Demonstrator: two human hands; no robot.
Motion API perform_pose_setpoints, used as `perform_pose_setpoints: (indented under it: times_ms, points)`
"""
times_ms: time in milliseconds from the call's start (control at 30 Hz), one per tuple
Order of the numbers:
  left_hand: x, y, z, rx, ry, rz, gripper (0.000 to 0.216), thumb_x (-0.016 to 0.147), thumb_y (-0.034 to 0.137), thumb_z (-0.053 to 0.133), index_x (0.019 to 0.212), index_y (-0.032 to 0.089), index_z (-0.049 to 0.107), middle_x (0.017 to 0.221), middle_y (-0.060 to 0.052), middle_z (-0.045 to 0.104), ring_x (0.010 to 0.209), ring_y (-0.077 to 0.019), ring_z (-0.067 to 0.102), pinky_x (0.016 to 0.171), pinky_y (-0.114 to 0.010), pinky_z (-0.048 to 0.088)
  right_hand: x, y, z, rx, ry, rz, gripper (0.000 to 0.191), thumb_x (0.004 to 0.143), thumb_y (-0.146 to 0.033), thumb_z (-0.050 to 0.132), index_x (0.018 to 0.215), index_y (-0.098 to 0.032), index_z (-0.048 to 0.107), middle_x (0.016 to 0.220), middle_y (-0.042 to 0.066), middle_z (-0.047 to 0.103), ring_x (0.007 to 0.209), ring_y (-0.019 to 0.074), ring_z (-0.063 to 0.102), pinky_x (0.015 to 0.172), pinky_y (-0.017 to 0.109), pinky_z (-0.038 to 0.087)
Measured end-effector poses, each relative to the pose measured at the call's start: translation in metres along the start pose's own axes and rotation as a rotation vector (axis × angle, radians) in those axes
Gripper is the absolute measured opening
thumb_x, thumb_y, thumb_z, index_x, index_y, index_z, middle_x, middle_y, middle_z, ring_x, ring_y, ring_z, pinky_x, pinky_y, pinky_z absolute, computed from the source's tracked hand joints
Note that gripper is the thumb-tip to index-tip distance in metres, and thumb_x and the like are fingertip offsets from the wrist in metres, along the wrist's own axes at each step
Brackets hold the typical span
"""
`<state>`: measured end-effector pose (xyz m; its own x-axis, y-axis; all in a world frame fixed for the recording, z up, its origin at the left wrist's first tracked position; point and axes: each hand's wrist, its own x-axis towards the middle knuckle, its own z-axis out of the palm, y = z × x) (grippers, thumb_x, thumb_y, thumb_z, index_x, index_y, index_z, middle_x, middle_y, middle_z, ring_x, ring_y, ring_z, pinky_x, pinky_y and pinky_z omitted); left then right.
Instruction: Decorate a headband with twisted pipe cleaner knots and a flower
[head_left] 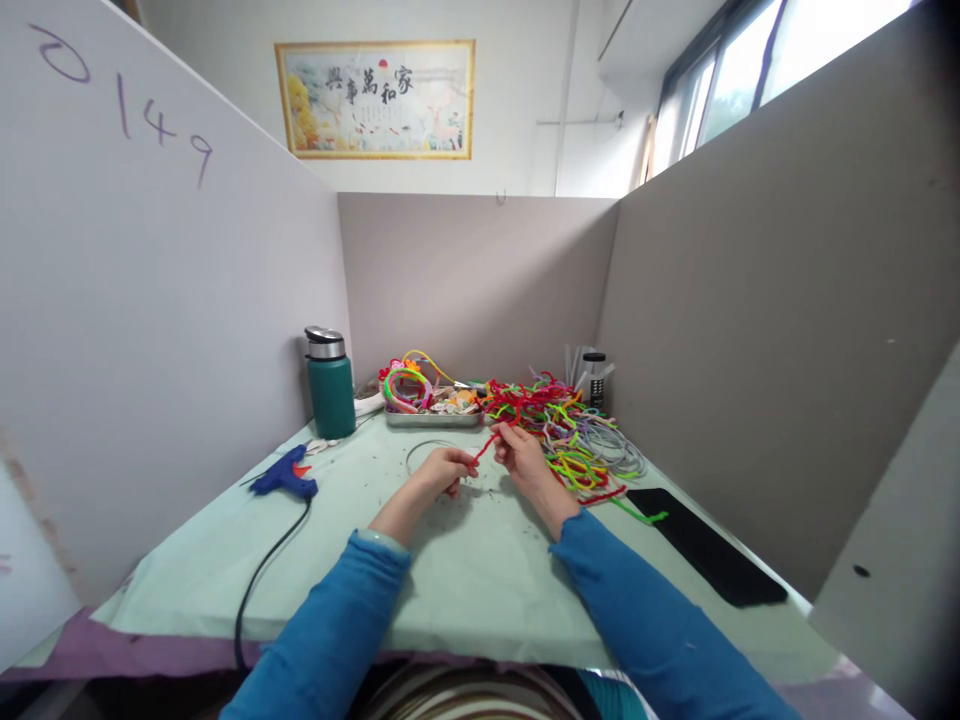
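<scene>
A short red pipe cleaner (484, 449) stretches between my two hands above the middle of the table. My left hand (448, 469) pinches its lower left end. The upper right end is between the fingers of my right hand (519, 450), close to the front of a tangled pile of coloured pipe cleaners (559, 420). Behind my left hand a thin wire hoop (409, 458) lies on the table, partly hidden by that hand.
A blue glue gun (289, 474) with a black cord lies at left, near a green bottle (331, 390). At the back stands a metal tray (420, 420) of craft pieces. A black flat slab (705, 545) lies at right. Partitions (480, 270) enclose the table.
</scene>
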<state>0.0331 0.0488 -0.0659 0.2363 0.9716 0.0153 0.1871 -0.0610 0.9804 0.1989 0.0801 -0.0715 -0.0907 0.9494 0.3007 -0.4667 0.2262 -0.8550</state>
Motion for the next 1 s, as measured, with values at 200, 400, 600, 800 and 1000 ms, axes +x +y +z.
perform_pose_setpoints:
  times_ms: [200, 400, 600, 800, 1000]
  points:
    - [0.002, -0.002, -0.003, -0.020, 0.036, 0.025, 0.022, 0.067, 0.020, 0.058, 0.087, 0.012, 0.061, 0.076, -0.005, 0.067, 0.037, -0.0039, 0.036, 0.040, -0.021, 0.035, 0.000, -0.003, 0.001, 0.001, -0.024, -0.004, 0.033, 0.067, -0.046, 0.070, 0.083, -0.017, 0.064, 0.062, -0.002, 0.053, 0.049, 0.0073, 0.042, 0.045, 0.022, 0.034]
    - [0.004, -0.002, -0.003, -0.055, 0.034, 0.054, 0.025, 0.069, 0.021, 0.059, 0.092, 0.011, 0.058, 0.072, -0.004, 0.065, 0.036, -0.0038, 0.037, 0.040, -0.021, 0.036, -0.006, 0.005, 0.006, -0.379, -0.197, -0.066, 0.028, 0.066, -0.041, 0.069, 0.083, -0.019, 0.064, 0.059, -0.004, 0.055, 0.049, 0.0088, 0.043, 0.045, 0.022, 0.034]
    - [0.005, -0.002, -0.003, -0.172, -0.011, 0.054, 0.026, 0.071, 0.031, 0.064, 0.088, 0.012, 0.058, 0.073, -0.004, 0.065, 0.036, -0.0033, 0.036, 0.041, -0.022, 0.037, -0.008, 0.009, 0.009, -0.547, -0.212, -0.107, 0.027, 0.070, -0.043, 0.064, 0.064, -0.017, 0.060, 0.048, -0.005, 0.047, 0.045, 0.0082, 0.039, 0.044, 0.022, 0.030]
    - [0.003, -0.002, -0.004, -0.296, -0.029, -0.058, 0.032, 0.081, 0.044, 0.054, 0.088, 0.012, 0.057, 0.076, -0.009, 0.067, 0.036, -0.0046, 0.036, 0.041, -0.023, 0.038, -0.009, 0.005, 0.009, -0.497, -0.162, -0.129, 0.028, 0.072, -0.043, 0.063, 0.062, -0.018, 0.057, 0.044, -0.006, 0.044, 0.043, 0.0084, 0.036, 0.045, 0.023, 0.028]
    - [0.001, 0.000, -0.003, -0.268, -0.107, -0.056, 0.037, 0.076, 0.048, 0.059, 0.084, 0.012, 0.058, 0.072, -0.006, 0.064, 0.037, -0.0040, 0.036, 0.041, -0.023, 0.037, -0.010, 0.006, 0.010, -0.494, -0.188, -0.127, 0.027, 0.072, -0.043, 0.063, 0.064, -0.018, 0.057, 0.046, -0.005, 0.044, 0.044, 0.0086, 0.037, 0.045, 0.023, 0.028]
